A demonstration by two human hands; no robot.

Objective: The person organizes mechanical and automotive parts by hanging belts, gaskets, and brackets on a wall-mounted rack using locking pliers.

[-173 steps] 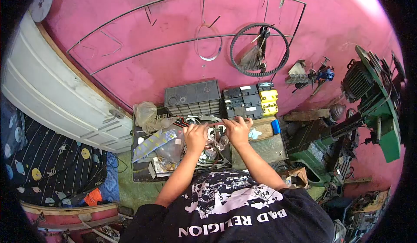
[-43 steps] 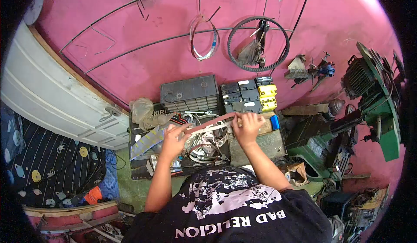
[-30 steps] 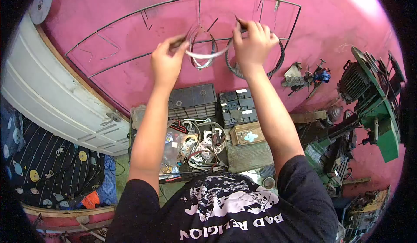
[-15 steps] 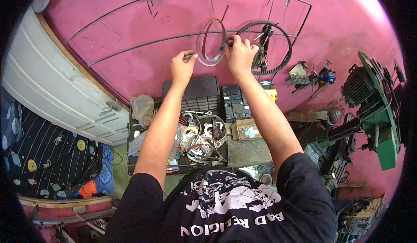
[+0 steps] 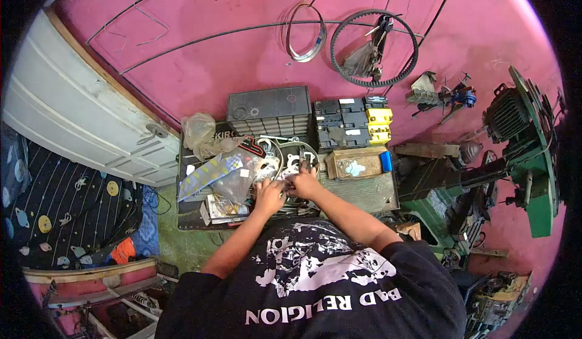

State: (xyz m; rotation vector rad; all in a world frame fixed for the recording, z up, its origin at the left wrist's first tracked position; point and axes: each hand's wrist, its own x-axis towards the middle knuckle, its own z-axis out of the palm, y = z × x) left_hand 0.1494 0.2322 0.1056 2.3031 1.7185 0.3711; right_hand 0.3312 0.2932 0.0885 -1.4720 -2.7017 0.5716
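My left hand (image 5: 271, 197) is down in a pile of loose gaskets and thin loops, its fingers curled. Close beside it, almost touching, my right hand (image 5: 305, 185) has bent fingers over the same pile. What either hand grips is too small and hidden to make out. Pale flat gaskets (image 5: 265, 168) show just beyond my left fingers, and more white ones (image 5: 292, 164) lie past my right. A thin metallic loop (image 5: 291, 34) hangs from a wire rack (image 5: 247, 30) on the wall above, with nobody touching it.
Left of the pile are clear plastic bags (image 5: 199, 134). Behind stand a black case (image 5: 268, 105) and several black and yellow batteries (image 5: 354, 124). An open cardboard box (image 5: 357, 163) sits at right. A toothed black belt (image 5: 333, 54) hangs above; a green machine (image 5: 536, 181) stands far right.
Both hands have come down from the wall rack to the gasket pile. The thin loop they were handling now hangs free on the rack's hook. The view has shifted slightly.
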